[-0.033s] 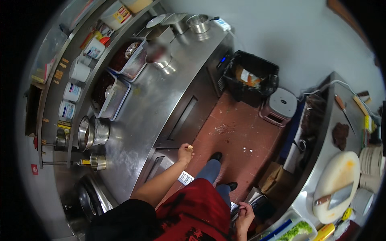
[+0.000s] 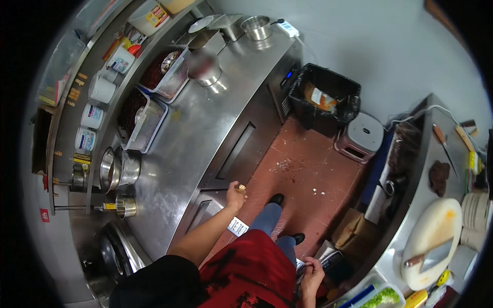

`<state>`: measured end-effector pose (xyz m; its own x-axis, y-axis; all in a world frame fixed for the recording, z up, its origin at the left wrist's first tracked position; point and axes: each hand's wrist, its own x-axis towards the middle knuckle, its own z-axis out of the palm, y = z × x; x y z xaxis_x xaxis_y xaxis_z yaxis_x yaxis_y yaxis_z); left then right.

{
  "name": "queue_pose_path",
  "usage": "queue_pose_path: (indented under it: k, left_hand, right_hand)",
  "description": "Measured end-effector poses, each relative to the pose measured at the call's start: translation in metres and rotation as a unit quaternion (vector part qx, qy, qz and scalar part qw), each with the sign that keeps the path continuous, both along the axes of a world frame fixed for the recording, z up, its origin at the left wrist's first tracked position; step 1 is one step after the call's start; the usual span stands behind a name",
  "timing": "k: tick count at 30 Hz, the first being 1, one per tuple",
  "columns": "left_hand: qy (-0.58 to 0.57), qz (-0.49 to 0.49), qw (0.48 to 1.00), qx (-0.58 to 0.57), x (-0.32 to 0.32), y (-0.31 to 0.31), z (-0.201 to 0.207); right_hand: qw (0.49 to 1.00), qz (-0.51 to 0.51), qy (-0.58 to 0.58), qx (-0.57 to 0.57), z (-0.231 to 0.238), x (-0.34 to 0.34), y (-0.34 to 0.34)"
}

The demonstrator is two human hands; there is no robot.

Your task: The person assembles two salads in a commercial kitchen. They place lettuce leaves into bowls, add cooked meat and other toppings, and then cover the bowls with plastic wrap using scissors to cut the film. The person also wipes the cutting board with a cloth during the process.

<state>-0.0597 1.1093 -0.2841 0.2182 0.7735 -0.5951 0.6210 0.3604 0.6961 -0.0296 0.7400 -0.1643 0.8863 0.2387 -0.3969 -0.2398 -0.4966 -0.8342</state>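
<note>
My left hand (image 2: pixel 236 197) is held out over the floor beside the steel counter's front, closed around a small tan piece (image 2: pixel 241 188) that shows at its fingertips. What kind of thing that piece is cannot be made out. Low on the right, my right hand (image 2: pixel 311 277) hangs near the right-hand counter with its fingers curled in. Whether anything sits in those fingers is hidden. A red apron (image 2: pixel 246 267) covers my front between the two arms.
Along the left runs a steel counter (image 2: pixel 174 154) with tubs of dark red food (image 2: pixel 146 126) and steel pots (image 2: pixel 257 28). A lined bin (image 2: pixel 323 123) and a stool (image 2: pixel 362 131) stand ahead. The right counter holds a cutting board (image 2: pixel 429 231) with a cleaver (image 2: pixel 436 255), and a knife (image 2: pixel 446 146).
The view has turned slightly, so the bin, stool and right counter appear a little farther right. Both hands keep nearly the same pose.
</note>
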Motion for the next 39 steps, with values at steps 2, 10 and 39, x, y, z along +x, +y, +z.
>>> queue_pose_path:
  k: [2,10,39]
  left_hand:
    - [0.042,-0.026,0.997,0.062,-0.005,0.023,-0.020]
    - [-0.043,-0.059,0.986,-0.147,-0.061,0.053,-0.036]
    - [0.086,0.219,0.919,0.317,0.010,0.307,-0.254]
  right_hand:
    - [0.999,0.034,0.036,-0.006,-0.016,0.026,0.034]
    - [0.779,0.079,0.507,0.360,-0.181,0.089,0.330]
    - [0.960,0.233,-0.120,-0.096,-0.090,0.282,0.099]
